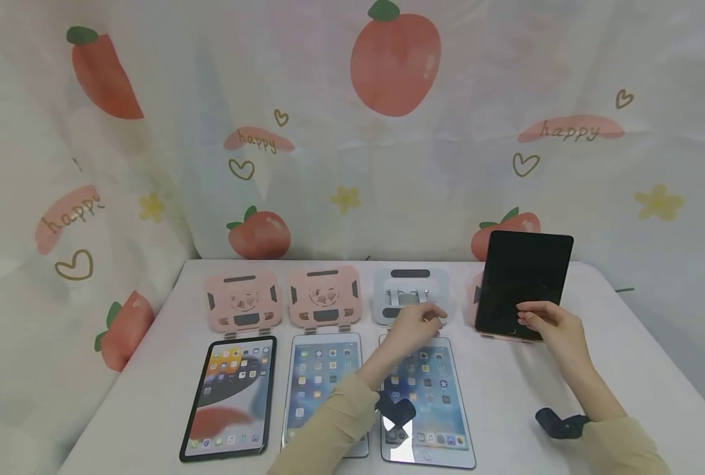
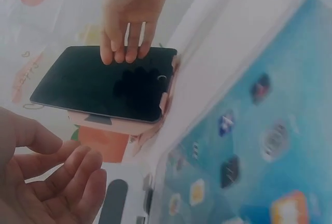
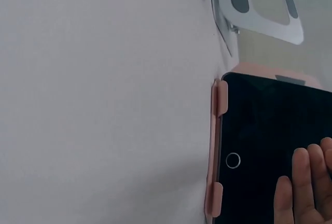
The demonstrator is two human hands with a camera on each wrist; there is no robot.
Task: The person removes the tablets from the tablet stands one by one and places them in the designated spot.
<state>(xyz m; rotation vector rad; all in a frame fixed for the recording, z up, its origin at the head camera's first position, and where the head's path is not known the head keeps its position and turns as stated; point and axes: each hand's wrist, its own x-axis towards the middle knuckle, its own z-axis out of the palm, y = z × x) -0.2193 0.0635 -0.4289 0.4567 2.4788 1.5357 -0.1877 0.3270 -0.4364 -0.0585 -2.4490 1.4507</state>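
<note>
A tablet with a dark screen (image 1: pixel 525 277) leans upright on a pink stand (image 2: pixel 129 126) at the right, its lower edge held by two pink lip tabs (image 3: pixel 222 97). My right hand (image 1: pixel 557 330) is at the lower right of that screen, with its fingers extended over the glass and nothing gripped. Loosely curled and empty, my left hand (image 1: pixel 416 324) hovers in front of the white stand (image 1: pixel 412 274), above the top of a white tablet (image 1: pixel 432 402) with a lit screen. In the left wrist view, the left palm faces the dark tablet.
Two pink stands (image 1: pixel 242 284) (image 1: pixel 325 280) stand at the back left. Before them lie a black-framed tablet (image 1: pixel 232 396) and another white tablet (image 1: pixel 323 369), both lit. The left sleeve (image 1: pixel 335 422) covers part of that white one. A fruit-printed curtain (image 1: pixel 323 165) hangs behind the table.
</note>
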